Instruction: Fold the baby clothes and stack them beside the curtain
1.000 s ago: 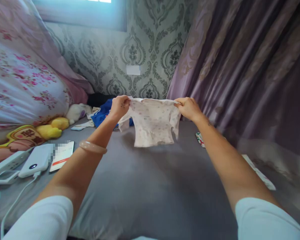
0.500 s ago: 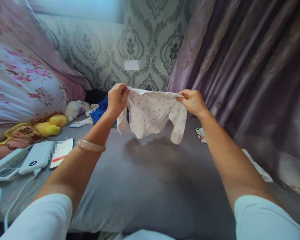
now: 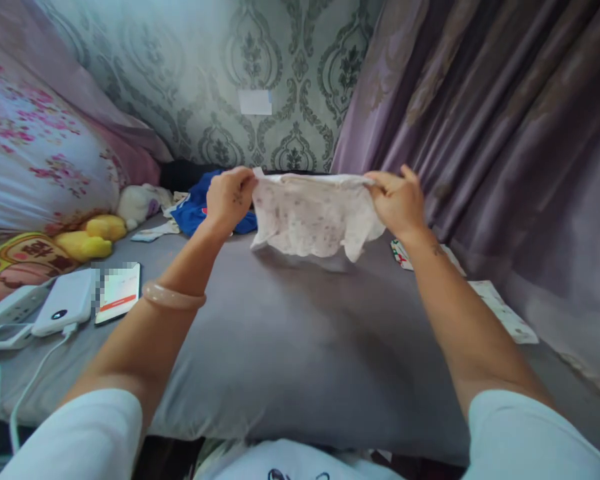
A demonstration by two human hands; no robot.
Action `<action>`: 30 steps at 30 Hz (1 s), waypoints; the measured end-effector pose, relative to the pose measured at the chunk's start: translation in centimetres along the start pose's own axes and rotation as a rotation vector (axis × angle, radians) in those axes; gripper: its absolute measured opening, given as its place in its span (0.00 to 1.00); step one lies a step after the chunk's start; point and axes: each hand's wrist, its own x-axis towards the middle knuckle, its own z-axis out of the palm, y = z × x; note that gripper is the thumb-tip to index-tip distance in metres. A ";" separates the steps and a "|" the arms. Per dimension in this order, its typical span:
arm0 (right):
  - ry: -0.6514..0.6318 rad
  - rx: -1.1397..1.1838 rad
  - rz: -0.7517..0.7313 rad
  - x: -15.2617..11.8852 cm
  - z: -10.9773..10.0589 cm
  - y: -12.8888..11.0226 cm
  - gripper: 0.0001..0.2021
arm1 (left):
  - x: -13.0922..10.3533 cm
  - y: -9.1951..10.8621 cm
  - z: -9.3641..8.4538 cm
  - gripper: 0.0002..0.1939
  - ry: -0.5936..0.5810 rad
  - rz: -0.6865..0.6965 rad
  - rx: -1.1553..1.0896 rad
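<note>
A small pale pink shirt [image 3: 310,217] with a faint print is stretched between my two hands, its upper edge pulled nearly straight. My left hand [image 3: 231,199] pinches the left end of that edge; a bangle [image 3: 174,295] circles the forearm. At the other end, my right hand [image 3: 397,201] has thumb and fingers closed on the cloth, one finger raised. The shirt's lower part is blurred and swings out over the grey bed sheet [image 3: 300,347]. Whether the hem touches the sheet I cannot tell.
Behind my left hand lies a blue garment [image 3: 193,212]. Plush toys [image 3: 87,240] line the left side, with a phone [image 3: 119,293], a power bank [image 3: 65,303] and a power strip [image 3: 13,307] nearer. Folded cloths [image 3: 505,312] rest at right beside the purple curtain [image 3: 460,127].
The shirt's body and sleeves have swung up and bunched; the sleeves hung down separately before. My right hand has turned, lifting a finger. The view has tipped slightly downward.
</note>
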 end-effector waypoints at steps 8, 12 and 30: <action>-0.282 0.000 -0.183 -0.7 -1.3 -1.3 0.12 | 0.4 1.7 -1.0 0.07 -0.143 0.230 0.077; -0.098 -0.029 -0.119 -0.7 -1.8 -1.7 0.15 | 0.4 1.7 -1.7 0.11 0.301 0.188 0.103; 0.070 -0.028 -0.039 0.3 -2.9 -0.3 0.17 | 1.4 1.9 -1.4 0.09 0.222 0.143 0.053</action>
